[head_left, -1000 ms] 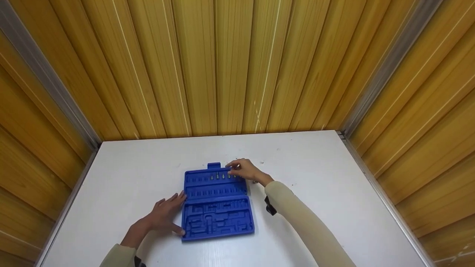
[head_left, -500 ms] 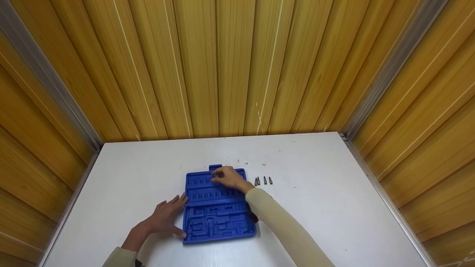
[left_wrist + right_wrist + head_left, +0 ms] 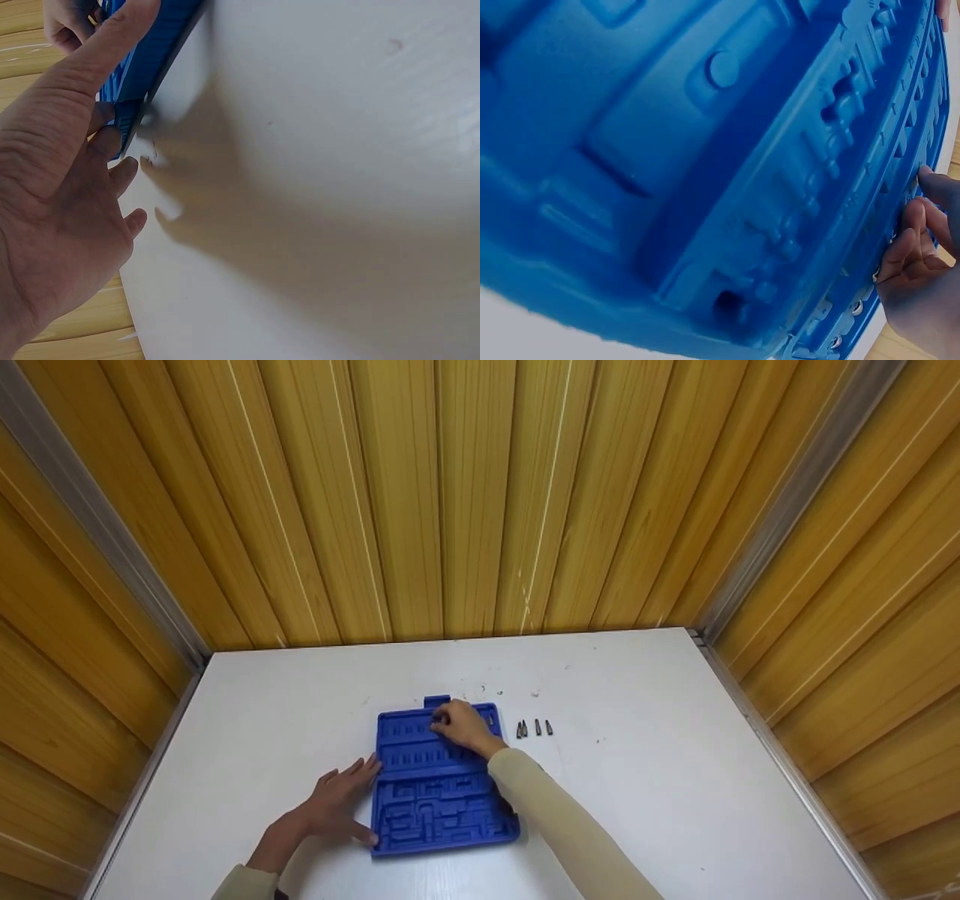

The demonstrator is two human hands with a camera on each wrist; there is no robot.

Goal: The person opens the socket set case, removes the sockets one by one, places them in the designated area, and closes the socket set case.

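Note:
A blue plastic bit case (image 3: 442, 846) lies unfolded on the white table, its moulded slots facing up. My left hand (image 3: 330, 802) is spread along its left side, thumb at the near corner and fingertips near the hinge line. Over the upper row of slots, my right hand (image 3: 466, 727) pinches a small screwdriver bit with thumb and forefinger; the fingers mostly hide it. More screwdriver bits (image 3: 857, 307) show in the slots beside that hand in the right wrist view. Several loose screwdriver bits (image 3: 538, 727) stand or lie in a short row right of the case.
Small dark specks (image 3: 500, 692) mark the white table (image 3: 637, 780) behind the case. Wood-patterned panels (image 3: 480, 510) rise at the back and both sides, with metal corner strips between them.
My right hand has moved left along the upper row from its right part, uncovering the loose screwdriver bits on the table. My left hand stays at the case's left side.

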